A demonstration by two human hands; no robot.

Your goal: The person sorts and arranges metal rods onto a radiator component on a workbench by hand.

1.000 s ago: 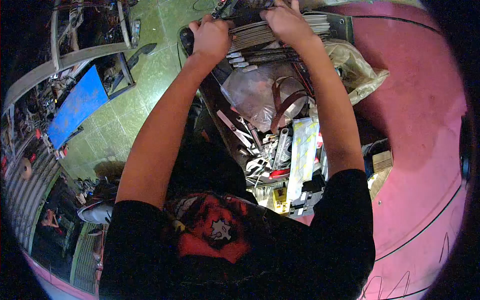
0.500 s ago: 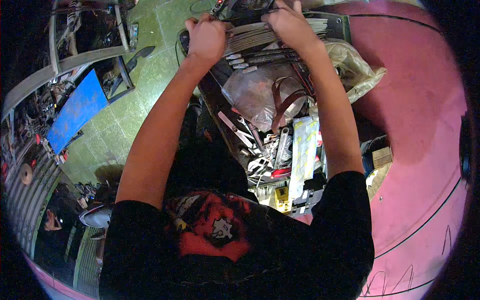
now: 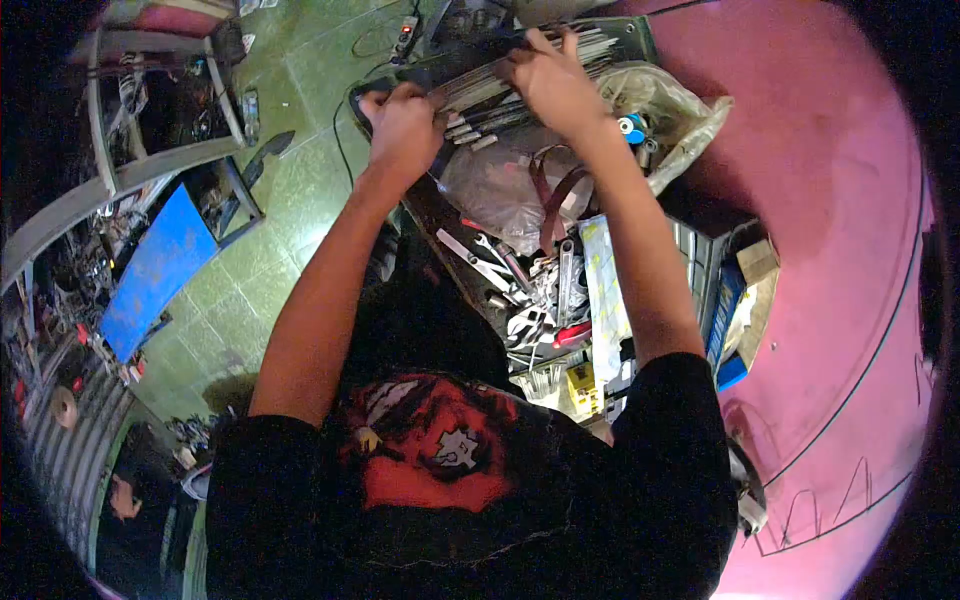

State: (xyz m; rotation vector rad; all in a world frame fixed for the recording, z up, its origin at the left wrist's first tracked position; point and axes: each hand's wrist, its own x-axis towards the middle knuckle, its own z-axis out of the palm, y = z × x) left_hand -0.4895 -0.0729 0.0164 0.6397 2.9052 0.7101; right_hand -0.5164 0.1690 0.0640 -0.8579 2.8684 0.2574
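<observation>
Both of my hands are at the far end of a dark tray (image 3: 645, 42), over a bundle of thin grey rods (image 3: 480, 88). My left hand (image 3: 402, 125) is at the left end of the rods, fingers bent; whether it grips anything is hidden. Above the rods' middle, my right hand (image 3: 555, 85) has its fingers curled and blurred, and its hold cannot be made out. Nearer me are a clear plastic bag (image 3: 490, 190), a brown strap (image 3: 550, 210), and a pile of wrenches and other tools (image 3: 540, 300) with a red-handled one (image 3: 572, 334).
A crumpled translucent bag (image 3: 690, 130) lies right of my right forearm, beside a blue round item (image 3: 631, 128). A yellow box (image 3: 585, 390) stands near my body. Pink surface (image 3: 830, 250) at right; blue panel (image 3: 160, 270) and metal frame (image 3: 100, 130) at left, on green tiles.
The view has shifted, showing more at the right, including the blue round item. My hands still hover at the rods, my right hand slightly lower and further left in view.
</observation>
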